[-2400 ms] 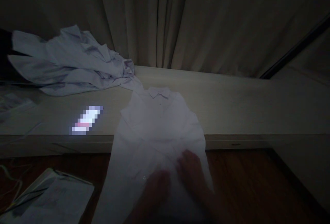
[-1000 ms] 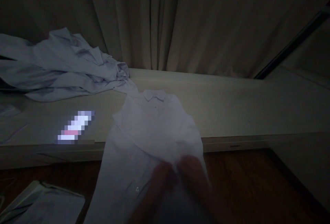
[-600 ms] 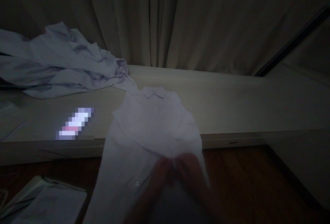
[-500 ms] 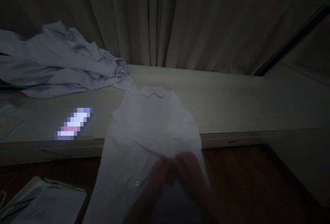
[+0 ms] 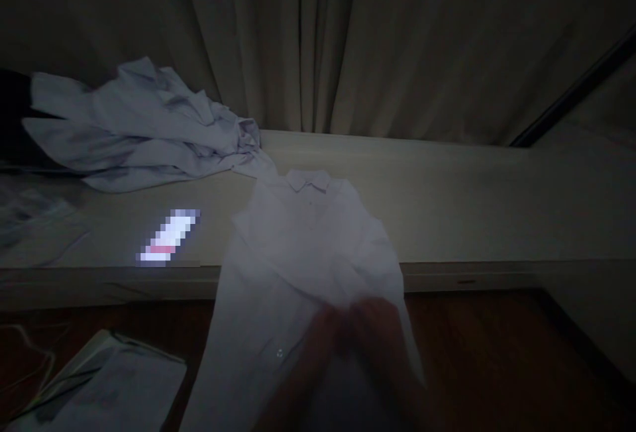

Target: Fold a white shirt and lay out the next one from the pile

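A white collared shirt [image 5: 298,240] lies front up, its collar on the pale ledge and its lower part hanging over the front edge toward me. My left hand [image 5: 328,326] and my right hand [image 5: 375,319] meet at the middle of the shirt front. Both have their fingers bent and pinched together on the cloth of the front opening. Dim light and blur hide the fingertips, and no button shows between them. A small shiny spot shows on the shirt to the left of my left forearm.
A crumpled heap of white cloth [image 5: 169,127] lies on the ledge [image 5: 472,200] at the back left. A lit, pixelated phone-like rectangle [image 5: 171,236] is near the front edge. Curtains [image 5: 407,48] hang behind. Papers [image 5: 119,385] sit low on the left, above a brown floor [image 5: 477,352].
The whole view has shifted, so everything appears a little further right. Both hands stay together on the shirt front, with hardly any movement relative to the cloth.
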A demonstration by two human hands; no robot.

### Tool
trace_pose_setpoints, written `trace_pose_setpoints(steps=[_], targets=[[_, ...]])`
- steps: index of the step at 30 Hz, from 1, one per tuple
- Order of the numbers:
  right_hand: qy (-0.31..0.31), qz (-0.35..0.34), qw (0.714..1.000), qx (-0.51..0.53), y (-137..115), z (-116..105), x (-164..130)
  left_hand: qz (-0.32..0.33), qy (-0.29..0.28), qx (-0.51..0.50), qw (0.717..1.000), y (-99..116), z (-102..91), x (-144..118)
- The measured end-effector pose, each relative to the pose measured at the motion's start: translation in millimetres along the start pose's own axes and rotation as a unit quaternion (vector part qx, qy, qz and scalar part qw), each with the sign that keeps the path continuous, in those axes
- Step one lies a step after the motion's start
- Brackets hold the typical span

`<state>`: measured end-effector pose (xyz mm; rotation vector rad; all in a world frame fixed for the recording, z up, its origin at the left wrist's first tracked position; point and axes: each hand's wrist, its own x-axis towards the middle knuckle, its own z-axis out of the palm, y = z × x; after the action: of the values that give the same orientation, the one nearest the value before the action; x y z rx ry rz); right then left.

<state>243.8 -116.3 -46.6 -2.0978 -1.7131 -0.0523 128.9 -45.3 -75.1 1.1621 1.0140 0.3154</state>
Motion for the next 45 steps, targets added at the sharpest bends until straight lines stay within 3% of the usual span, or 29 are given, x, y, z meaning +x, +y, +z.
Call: trace_pose_setpoints(steps=[4, 9, 16, 20, 27, 36, 45], targets=[[-0.019, -0.04, 0.999, -0.024, 3, 4, -3, 0.039, 0.01, 0.054, 0.998, -2, -4.0, 4], [0.015, -0.048, 0.999, -0.008, 6, 13, -5, 0.056, 0.02, 0.084, 0.995, -1, -1.1, 5], [0.014, 0.02, 1.0, 0.007, -2, 14, -5, 0.044, 0.025, 0.042, 0.998, -3, -2.8, 1], [0.022, 0.001, 1.0, 0.005, -4, 18, -7, 0.028, 0.017, 0.025, 0.999, -5, -6.5, -5], [0.044, -0.053, 0.997, 0.033, 5, 16, -11, -0.056, 0.01, -0.023, 0.998, -3, -3.4, -13], [-0.045, -0.084, 0.995, -0.028, 6, 2, -5, -0.028, -0.048, 0.009, 0.998, 2, -17.3, -15], [-0.087, 0.016, 0.994, 0.063, 4, -4, -4, -0.042, -0.058, -0.009, 0.997, -6, -11.6, -17]])
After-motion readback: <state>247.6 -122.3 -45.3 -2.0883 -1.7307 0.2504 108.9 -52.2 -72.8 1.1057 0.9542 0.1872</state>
